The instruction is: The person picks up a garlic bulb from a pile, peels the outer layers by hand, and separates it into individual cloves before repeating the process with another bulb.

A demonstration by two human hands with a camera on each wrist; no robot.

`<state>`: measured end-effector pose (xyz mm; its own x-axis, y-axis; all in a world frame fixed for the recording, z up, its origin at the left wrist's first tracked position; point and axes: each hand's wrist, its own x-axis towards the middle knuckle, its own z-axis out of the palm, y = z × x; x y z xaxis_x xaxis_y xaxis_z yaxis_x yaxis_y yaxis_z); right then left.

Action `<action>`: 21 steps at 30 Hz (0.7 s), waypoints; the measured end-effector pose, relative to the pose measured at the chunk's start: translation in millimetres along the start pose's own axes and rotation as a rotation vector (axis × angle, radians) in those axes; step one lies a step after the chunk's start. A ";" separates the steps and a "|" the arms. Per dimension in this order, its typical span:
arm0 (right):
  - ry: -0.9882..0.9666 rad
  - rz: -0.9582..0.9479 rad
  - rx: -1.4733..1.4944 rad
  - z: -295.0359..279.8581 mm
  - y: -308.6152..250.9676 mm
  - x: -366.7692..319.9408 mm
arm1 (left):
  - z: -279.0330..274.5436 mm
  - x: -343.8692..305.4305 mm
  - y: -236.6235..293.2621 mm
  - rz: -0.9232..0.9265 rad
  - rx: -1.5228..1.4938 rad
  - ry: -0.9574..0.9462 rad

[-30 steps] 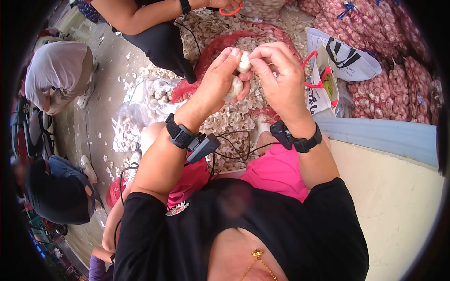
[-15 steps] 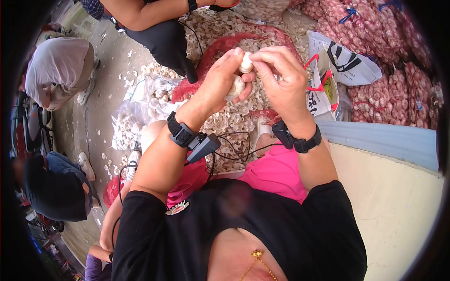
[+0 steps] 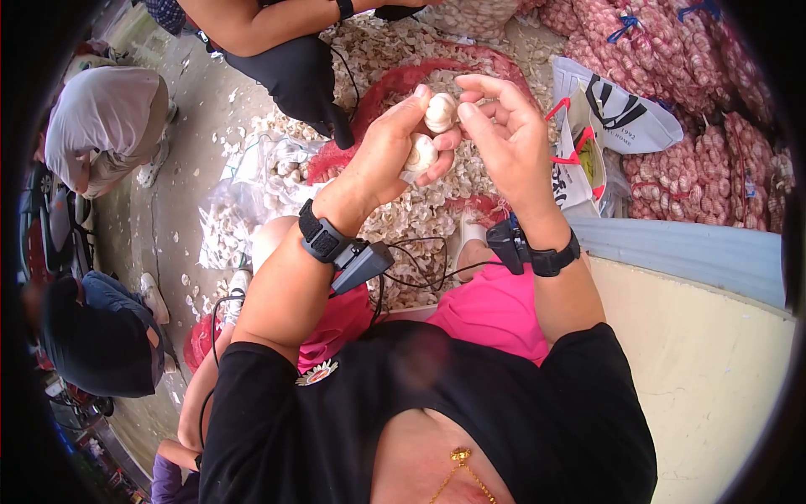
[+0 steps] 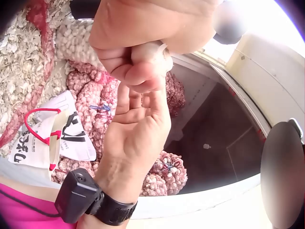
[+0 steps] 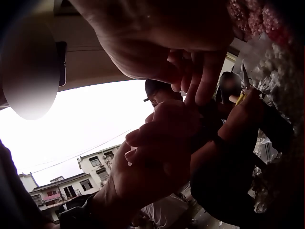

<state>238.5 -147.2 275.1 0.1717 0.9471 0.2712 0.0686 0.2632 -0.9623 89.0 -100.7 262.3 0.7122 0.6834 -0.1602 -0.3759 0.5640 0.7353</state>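
Two white garlic bulbs are in my left hand in the head view. The thumb and fingers pinch the upper garlic bulb, while the lower garlic bulb sits against the palm. Just right of the upper bulb is my right hand, its fingers loosely bent with nothing between them. In the left wrist view one garlic bulb shows among the left fingers, with the right palm beyond it. The right wrist view is dark and shows neither bulb clearly.
Garlic skins cover the ground below, with red netting across them. A plastic bag of garlic lies left. At right are a white tote bag and net sacks of garlic. Another person works opposite, holding scissors.
My right fingers have come off the upper garlic bulb and moved slightly right, spreading apart. The left hand has kept both bulbs in nearly the same place.
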 end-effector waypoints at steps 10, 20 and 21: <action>-0.206 0.324 0.346 -11.7 1.4 3.6 | -7.0 2.7 -7.3 -0.067 -0.011 -0.093; -0.208 0.316 0.362 -8.5 1.4 1.0 | -3.5 1.4 -6.5 -0.018 0.069 -0.045; -0.198 0.303 0.357 -7.4 1.0 1.1 | -4.9 0.4 -5.2 -0.018 0.074 -0.044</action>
<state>246.1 -147.3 274.6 -0.0603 0.9982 0.0034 -0.3011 -0.0149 -0.9535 88.3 -101.1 255.2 0.7441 0.6520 -0.1459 -0.3192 0.5387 0.7797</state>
